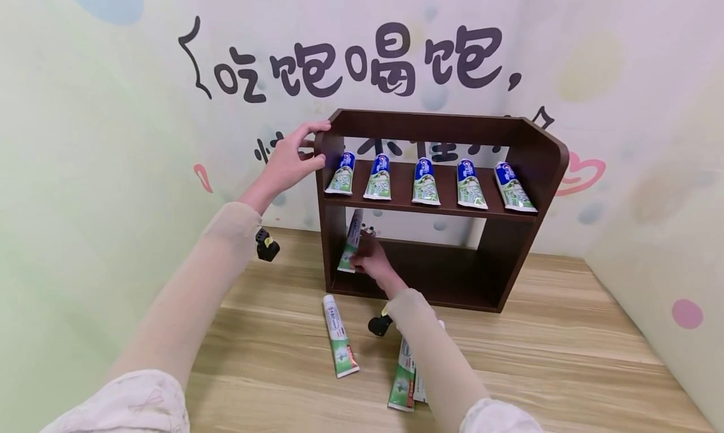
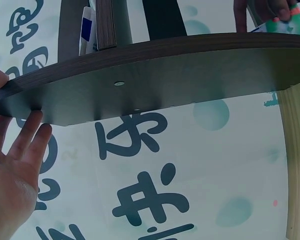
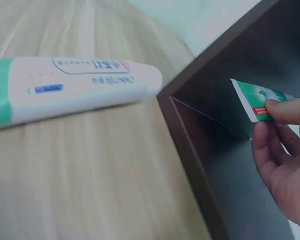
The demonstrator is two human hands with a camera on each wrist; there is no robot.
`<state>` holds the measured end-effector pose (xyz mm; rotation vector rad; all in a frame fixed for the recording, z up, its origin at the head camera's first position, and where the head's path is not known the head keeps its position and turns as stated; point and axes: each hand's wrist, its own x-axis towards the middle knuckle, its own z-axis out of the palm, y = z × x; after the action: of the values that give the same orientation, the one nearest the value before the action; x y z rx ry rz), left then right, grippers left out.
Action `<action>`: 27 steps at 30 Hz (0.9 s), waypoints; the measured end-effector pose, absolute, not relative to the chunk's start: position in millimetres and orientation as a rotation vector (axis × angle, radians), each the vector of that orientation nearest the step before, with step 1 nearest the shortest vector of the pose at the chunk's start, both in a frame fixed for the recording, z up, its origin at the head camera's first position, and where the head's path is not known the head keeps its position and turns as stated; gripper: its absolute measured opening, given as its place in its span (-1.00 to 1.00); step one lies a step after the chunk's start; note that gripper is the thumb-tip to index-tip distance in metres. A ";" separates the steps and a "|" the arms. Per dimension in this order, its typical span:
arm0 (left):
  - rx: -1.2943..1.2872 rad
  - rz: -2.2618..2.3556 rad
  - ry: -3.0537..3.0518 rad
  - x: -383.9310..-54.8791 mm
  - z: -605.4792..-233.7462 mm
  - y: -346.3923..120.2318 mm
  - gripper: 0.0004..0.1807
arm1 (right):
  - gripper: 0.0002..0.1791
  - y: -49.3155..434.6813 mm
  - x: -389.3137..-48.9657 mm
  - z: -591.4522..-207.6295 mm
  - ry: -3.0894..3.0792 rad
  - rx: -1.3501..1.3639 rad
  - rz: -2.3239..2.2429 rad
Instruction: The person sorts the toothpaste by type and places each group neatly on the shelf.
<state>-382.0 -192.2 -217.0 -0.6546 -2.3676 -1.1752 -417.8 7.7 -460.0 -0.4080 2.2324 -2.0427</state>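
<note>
My left hand (image 1: 291, 159) grips the upper left side panel of a dark brown two-tier shelf rack (image 1: 430, 122). In the left wrist view, the fingers of the left hand (image 2: 15, 185) lie against the panel's outer face. Inside the lower compartment, at its left end, my right hand (image 1: 376, 263) holds a green-and-white toothpaste tube (image 1: 351, 247). That tube leans with its cap end up, close to the left panel. The right wrist view shows thumb and fingers pinching the toothpaste tube (image 3: 260, 100) near its flat end.
Several blue-and-green toothpaste tubes (image 1: 425, 185) lean in a row on the upper tier. On the wooden table (image 1: 271, 357) before the rack lie a green-and-white tube (image 1: 339, 339) and, partly behind my right forearm, overlapping tubes (image 1: 403, 376). A printed wall (image 1: 362, 18) stands behind.
</note>
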 end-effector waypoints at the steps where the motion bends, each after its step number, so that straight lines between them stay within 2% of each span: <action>1: -0.654 -1.175 -2.368 -381.6 -216.9 -192.3 -0.40 | -0.09 6.1 -416.9 -461.7 2.232 -0.396 -2.063; 10: -0.656 -1.161 -2.365 -380.8 -215.5 -191.1 -0.41 | -0.18 -4.0 -413.0 -472.0 2.217 -0.353 -2.166; 20: -0.644 -1.150 -2.369 -381.0 -216.1 -190.0 -0.40 | -0.05 -7.0 -404.3 -482.6 2.226 -0.415 -2.060; 27: -0.643 -1.135 -2.361 -378.4 -215.9 -190.1 -0.40 | -0.07 -6.8 -399.0 -488.1 2.331 -0.471 -1.958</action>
<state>-378.4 -190.1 -215.9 -0.6429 -2.3608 -1.1348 -399.0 -6.8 -488.1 -0.4706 2.3313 -1.9582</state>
